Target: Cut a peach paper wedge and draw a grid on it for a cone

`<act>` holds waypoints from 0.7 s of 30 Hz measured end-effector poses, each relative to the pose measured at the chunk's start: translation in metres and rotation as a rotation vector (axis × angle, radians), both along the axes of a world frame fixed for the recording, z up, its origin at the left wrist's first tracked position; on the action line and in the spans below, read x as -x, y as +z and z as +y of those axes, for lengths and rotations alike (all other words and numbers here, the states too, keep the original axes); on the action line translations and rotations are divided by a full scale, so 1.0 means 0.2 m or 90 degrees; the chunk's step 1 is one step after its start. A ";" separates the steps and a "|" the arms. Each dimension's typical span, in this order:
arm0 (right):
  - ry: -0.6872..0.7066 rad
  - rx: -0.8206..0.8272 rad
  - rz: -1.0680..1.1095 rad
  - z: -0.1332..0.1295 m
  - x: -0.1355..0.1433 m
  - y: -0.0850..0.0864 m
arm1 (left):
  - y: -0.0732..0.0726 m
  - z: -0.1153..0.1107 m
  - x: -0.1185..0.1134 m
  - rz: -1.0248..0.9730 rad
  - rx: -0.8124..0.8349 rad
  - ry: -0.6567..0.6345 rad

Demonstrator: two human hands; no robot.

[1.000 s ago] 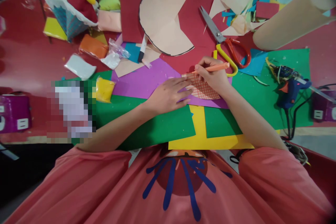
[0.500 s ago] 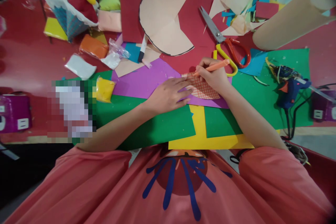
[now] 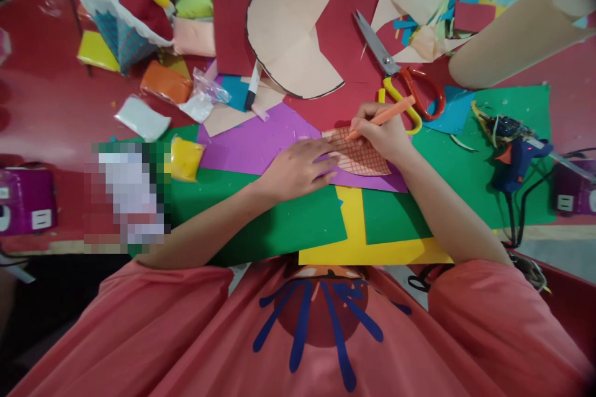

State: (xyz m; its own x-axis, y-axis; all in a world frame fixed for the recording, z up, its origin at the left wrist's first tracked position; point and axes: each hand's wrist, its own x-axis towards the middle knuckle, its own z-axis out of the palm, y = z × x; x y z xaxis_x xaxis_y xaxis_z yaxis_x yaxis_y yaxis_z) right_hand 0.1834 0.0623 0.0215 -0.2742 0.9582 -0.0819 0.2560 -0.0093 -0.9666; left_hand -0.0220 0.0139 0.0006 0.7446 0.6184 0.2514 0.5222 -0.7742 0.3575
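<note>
An orange marker is gripped in my right hand, its tip on a pale paper piece covered with a red-orange grid. My left hand lies flat with fingers spread, its fingertips on the left part of that piece. Beneath both is a purple sheet, on top of green sheets. Just beyond my right hand are scissors with red and yellow handles.
A large beige cutout lies ahead on red card. Clay packets and patterned cones are at the upper left. To the right are a blue glue gun, a cardboard tube and paper scraps.
My right hand has shifted slightly right, and the marker's tip now touches the grid a little lower and further right. The left hand stays almost in place.
</note>
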 end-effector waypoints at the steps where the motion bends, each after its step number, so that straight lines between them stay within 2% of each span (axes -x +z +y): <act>1: -0.026 -0.005 0.022 0.00 0.00 0.01 | 0.00 0.00 0.00 0.001 0.006 0.001; 5: -0.093 -0.056 0.064 -0.01 -0.02 0.03 | 0.00 0.01 0.01 -0.002 0.009 0.030; 11: -0.005 -0.041 -0.021 -0.02 0.00 -0.01 | 0.00 0.02 0.01 0.016 -0.001 0.055; 14: -0.005 -0.029 -0.068 -0.02 0.01 -0.02 | 0.01 0.02 0.01 0.019 0.017 0.054; 21: 0.002 -0.049 -0.085 -0.01 0.01 -0.03 | 0.01 0.01 0.01 0.004 0.014 0.051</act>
State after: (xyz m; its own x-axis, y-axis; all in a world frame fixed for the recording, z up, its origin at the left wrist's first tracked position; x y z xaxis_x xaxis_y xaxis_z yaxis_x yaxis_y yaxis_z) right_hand 0.1805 0.0599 0.0152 -0.2691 0.9621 -0.0447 0.3818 0.0640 -0.9220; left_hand -0.0242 0.0167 0.0020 0.6936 0.6819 0.2325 0.5848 -0.7213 0.3711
